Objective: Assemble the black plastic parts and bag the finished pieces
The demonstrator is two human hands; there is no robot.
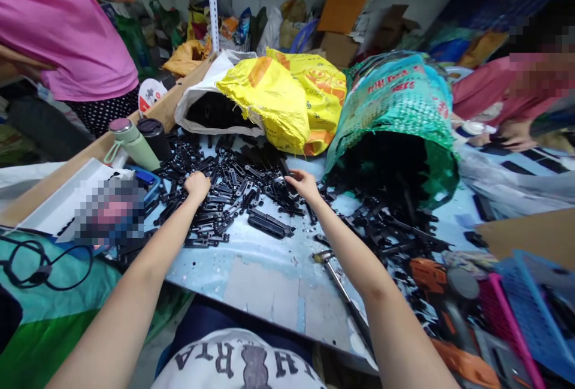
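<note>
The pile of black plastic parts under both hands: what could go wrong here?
The black parts lie loose, so the left hand or right hand could sweep some off the table. The green bottle stands close to the left hand and might tip. More parts could slide from the green sack.

We read upside-down letters "RTA" and "H RA" on white shirt (238, 362) at bottom edge. Red characters on green woven sack (395, 98) and orange print on yellow bag (287, 92): unreadable to us.
</note>
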